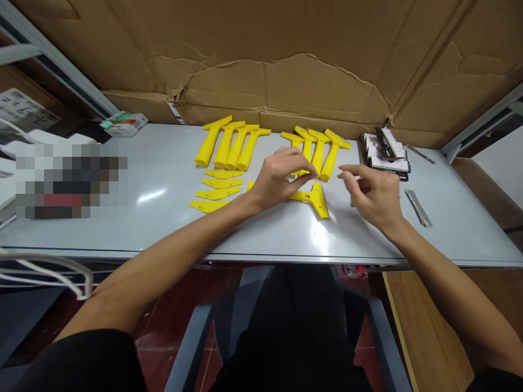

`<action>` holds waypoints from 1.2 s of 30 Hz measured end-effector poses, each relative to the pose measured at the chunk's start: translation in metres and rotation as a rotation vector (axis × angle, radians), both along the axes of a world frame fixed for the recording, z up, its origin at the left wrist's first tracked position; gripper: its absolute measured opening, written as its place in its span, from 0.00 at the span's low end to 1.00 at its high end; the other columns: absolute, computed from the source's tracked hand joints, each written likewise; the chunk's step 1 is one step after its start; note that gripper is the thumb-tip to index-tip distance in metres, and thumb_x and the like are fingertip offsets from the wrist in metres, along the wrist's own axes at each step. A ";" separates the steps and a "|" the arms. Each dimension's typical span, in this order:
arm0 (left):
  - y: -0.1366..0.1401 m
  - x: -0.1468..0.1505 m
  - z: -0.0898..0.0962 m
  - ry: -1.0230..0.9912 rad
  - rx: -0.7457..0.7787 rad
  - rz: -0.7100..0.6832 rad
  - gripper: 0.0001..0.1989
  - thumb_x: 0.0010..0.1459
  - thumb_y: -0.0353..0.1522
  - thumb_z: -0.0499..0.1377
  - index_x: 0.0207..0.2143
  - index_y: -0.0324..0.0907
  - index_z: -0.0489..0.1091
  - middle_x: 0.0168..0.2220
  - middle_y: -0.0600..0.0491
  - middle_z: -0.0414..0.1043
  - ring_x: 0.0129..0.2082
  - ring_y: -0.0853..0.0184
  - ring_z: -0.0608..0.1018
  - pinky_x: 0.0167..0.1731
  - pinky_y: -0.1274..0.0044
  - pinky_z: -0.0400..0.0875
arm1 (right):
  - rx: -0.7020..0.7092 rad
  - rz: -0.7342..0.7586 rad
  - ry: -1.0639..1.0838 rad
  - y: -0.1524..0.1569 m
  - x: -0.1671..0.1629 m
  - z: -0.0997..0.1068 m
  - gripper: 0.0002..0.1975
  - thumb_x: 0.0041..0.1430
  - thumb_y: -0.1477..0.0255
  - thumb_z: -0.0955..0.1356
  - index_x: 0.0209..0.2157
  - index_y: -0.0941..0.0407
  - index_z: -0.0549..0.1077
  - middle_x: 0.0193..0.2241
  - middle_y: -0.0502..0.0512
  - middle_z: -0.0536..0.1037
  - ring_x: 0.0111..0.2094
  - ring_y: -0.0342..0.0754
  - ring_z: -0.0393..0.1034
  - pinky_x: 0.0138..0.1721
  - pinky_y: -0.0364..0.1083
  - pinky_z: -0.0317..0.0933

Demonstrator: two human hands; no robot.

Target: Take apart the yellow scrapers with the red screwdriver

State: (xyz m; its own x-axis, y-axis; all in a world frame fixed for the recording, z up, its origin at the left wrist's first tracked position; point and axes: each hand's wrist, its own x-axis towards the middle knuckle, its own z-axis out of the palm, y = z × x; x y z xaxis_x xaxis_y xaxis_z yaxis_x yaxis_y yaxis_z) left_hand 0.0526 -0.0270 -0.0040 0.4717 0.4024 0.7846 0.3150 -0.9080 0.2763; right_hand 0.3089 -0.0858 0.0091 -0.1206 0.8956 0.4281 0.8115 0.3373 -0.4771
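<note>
My left hand [280, 177] hovers above the middle of the table, its thumb and forefinger pinched together; whatever lies between them is too small to make out. Beneath it, a yellow scraper [320, 201] lies on its side, its handle partly hidden by the hand. To the right, my right hand [373, 196] is curled, with thumb and forefinger close together; I cannot tell what they hold. Behind my left hand stand several yellow scraper handles [333, 155] with T-shaped heads. Several flat yellow blade covers [220, 194] lie in a column left of it.
More yellow handles [223, 144] lean in a row at the back left. Stacked black-and-white packets [386, 152] sit at the right, near thin metal strips [417, 208]. A small box [125, 124] is at the far left. Cardboard [265, 81] walls the grey table's [171, 228] rear.
</note>
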 end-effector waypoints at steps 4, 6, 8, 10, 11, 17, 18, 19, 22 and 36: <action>-0.010 -0.001 0.001 0.028 0.039 0.073 0.10 0.76 0.33 0.61 0.38 0.45 0.79 0.36 0.53 0.85 0.38 0.63 0.83 0.46 0.67 0.75 | -0.454 0.334 0.445 0.020 -0.031 0.016 0.39 0.58 0.41 0.75 0.52 0.63 0.84 0.37 0.60 0.83 0.26 0.41 0.75 0.27 0.42 0.67; -0.009 -0.004 0.002 0.040 0.054 0.095 0.09 0.74 0.32 0.62 0.38 0.44 0.79 0.35 0.52 0.84 0.37 0.63 0.82 0.45 0.68 0.75 | -0.583 0.460 0.577 0.033 -0.035 0.017 0.41 0.52 0.40 0.78 0.49 0.65 0.85 0.37 0.62 0.83 0.31 0.44 0.79 0.29 0.42 0.72; -0.007 -0.007 0.002 0.080 0.077 0.103 0.10 0.74 0.31 0.61 0.37 0.43 0.78 0.34 0.52 0.84 0.36 0.63 0.82 0.44 0.68 0.75 | -0.624 0.506 0.652 0.041 -0.037 0.012 0.41 0.49 0.42 0.80 0.48 0.64 0.85 0.37 0.62 0.83 0.34 0.45 0.81 0.34 0.43 0.77; -0.007 -0.007 -0.001 0.158 0.113 0.116 0.12 0.75 0.31 0.59 0.35 0.43 0.77 0.33 0.52 0.83 0.35 0.63 0.81 0.43 0.68 0.74 | -0.653 0.487 0.686 0.043 -0.040 0.006 0.40 0.46 0.43 0.81 0.46 0.64 0.86 0.37 0.62 0.83 0.36 0.46 0.82 0.39 0.44 0.80; -0.007 -0.006 -0.003 0.195 0.136 0.118 0.13 0.76 0.31 0.59 0.34 0.43 0.76 0.32 0.52 0.83 0.34 0.63 0.80 0.43 0.68 0.73 | -0.674 0.464 0.686 0.041 -0.042 0.004 0.40 0.45 0.44 0.82 0.46 0.65 0.86 0.37 0.63 0.83 0.36 0.46 0.82 0.41 0.44 0.81; -0.003 -0.014 0.005 0.390 0.119 0.120 0.12 0.77 0.36 0.59 0.39 0.42 0.78 0.34 0.50 0.83 0.35 0.62 0.81 0.43 0.69 0.70 | -0.621 0.264 0.351 0.026 0.009 0.038 0.36 0.47 0.52 0.83 0.49 0.65 0.85 0.39 0.63 0.83 0.34 0.44 0.80 0.35 0.40 0.74; -0.001 -0.019 0.010 0.458 0.071 0.094 0.12 0.76 0.39 0.60 0.40 0.43 0.78 0.35 0.50 0.83 0.35 0.62 0.81 0.43 0.70 0.70 | -0.595 0.204 0.200 0.025 0.029 0.049 0.32 0.51 0.55 0.82 0.51 0.63 0.85 0.40 0.62 0.84 0.34 0.42 0.79 0.33 0.39 0.71; 0.002 -0.025 0.016 0.531 0.007 0.056 0.13 0.75 0.41 0.62 0.41 0.43 0.79 0.36 0.51 0.84 0.35 0.62 0.82 0.42 0.71 0.69 | -0.543 0.108 0.068 0.024 0.050 0.060 0.25 0.56 0.59 0.80 0.49 0.63 0.85 0.39 0.62 0.83 0.34 0.40 0.78 0.33 0.38 0.68; 0.008 -0.038 0.029 0.682 -0.178 -0.005 0.14 0.71 0.46 0.65 0.42 0.45 0.81 0.37 0.52 0.84 0.34 0.63 0.81 0.36 0.74 0.66 | -0.595 -0.179 -0.270 0.029 0.102 0.078 0.15 0.61 0.70 0.75 0.48 0.60 0.86 0.38 0.59 0.83 0.32 0.35 0.73 0.34 0.39 0.62; 0.004 -0.032 0.029 0.883 -0.335 0.012 0.12 0.67 0.41 0.67 0.45 0.43 0.81 0.41 0.49 0.82 0.35 0.63 0.78 0.33 0.73 0.60 | -0.752 -0.346 -0.352 0.039 0.116 0.070 0.13 0.65 0.74 0.70 0.47 0.61 0.85 0.37 0.56 0.83 0.30 0.33 0.75 0.41 0.42 0.64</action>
State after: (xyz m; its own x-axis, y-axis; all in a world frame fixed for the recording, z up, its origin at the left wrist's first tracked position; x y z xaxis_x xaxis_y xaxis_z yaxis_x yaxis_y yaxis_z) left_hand 0.0208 -0.0227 0.0251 0.8345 0.5508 -0.0113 0.5436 -0.8200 0.1792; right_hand 0.4252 -0.0472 0.0787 0.1942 0.9350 -0.2968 0.9507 -0.2540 -0.1779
